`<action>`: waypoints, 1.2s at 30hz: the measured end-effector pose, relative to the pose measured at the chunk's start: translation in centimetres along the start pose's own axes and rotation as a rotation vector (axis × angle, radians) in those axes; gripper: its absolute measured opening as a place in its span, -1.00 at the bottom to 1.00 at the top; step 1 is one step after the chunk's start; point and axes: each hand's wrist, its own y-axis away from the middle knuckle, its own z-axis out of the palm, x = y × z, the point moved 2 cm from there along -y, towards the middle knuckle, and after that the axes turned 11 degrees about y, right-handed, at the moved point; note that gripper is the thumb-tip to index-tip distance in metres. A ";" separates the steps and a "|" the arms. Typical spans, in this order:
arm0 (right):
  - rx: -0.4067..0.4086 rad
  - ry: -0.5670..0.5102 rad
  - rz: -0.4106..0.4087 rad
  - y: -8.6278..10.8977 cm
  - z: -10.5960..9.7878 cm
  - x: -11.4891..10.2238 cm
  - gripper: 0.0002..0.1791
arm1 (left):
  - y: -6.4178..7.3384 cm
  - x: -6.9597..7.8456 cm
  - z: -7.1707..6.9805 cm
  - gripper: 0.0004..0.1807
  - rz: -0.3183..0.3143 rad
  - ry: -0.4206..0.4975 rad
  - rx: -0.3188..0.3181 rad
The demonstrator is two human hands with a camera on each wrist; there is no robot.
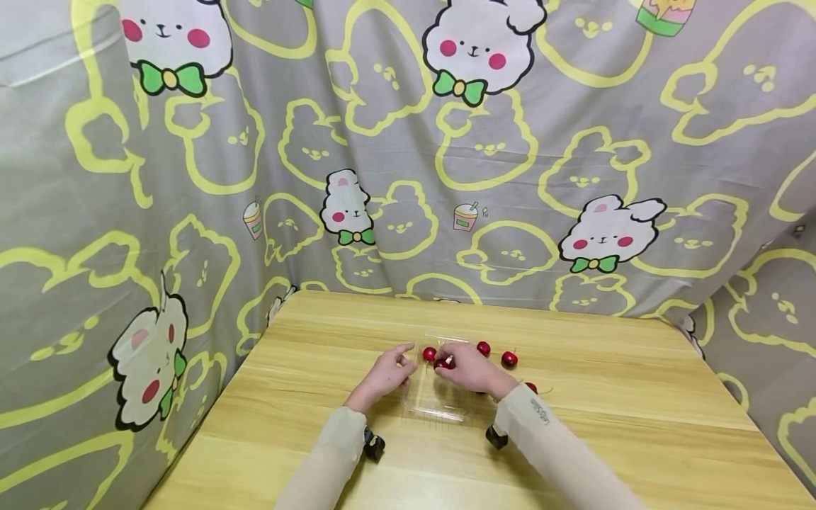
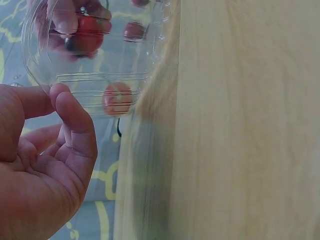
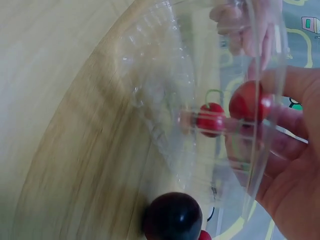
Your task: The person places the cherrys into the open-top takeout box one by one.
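Note:
A clear plastic box (image 1: 440,411) sits on the table in front of the person, its open side up. My left hand (image 1: 385,374) is at its left side, and in the left wrist view thumb and forefinger pinch the rim. My right hand (image 1: 470,370) reaches in over the right side and holds a red cherry (image 3: 246,102) between its fingers, inside the walls. Another cherry (image 1: 430,354) with a green stem lies in the box near the far left corner. Part of the held cherry is hidden by the right hand in the head view.
Right of the box lie several loose cherries, one (image 1: 484,348) near its far corner, one (image 1: 509,359) farther right and one (image 1: 531,387) partly behind the right wrist. A dark cherry (image 3: 172,217) is close outside the wall. Patterned grey curtain (image 1: 408,142) hangs behind the wooden table (image 1: 306,354).

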 end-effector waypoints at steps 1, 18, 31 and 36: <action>-0.001 0.001 -0.003 -0.1 0.1 0.0 -0.83 | 0.0 0.0 0.0 -0.44 0.002 -0.001 -0.001; -0.036 -0.073 0.055 -0.7 0.9 0.0 -0.66 | -0.1 0.1 -0.1 -0.43 -0.012 0.020 -0.005; -0.007 -0.005 0.083 -1.0 1.3 -0.1 -0.67 | 0.0 0.0 0.0 -0.44 -0.035 0.035 -0.005; 0.002 0.063 0.076 -1.4 1.6 0.2 -0.68 | -0.1 -0.2 0.0 -0.44 -0.025 0.033 -0.002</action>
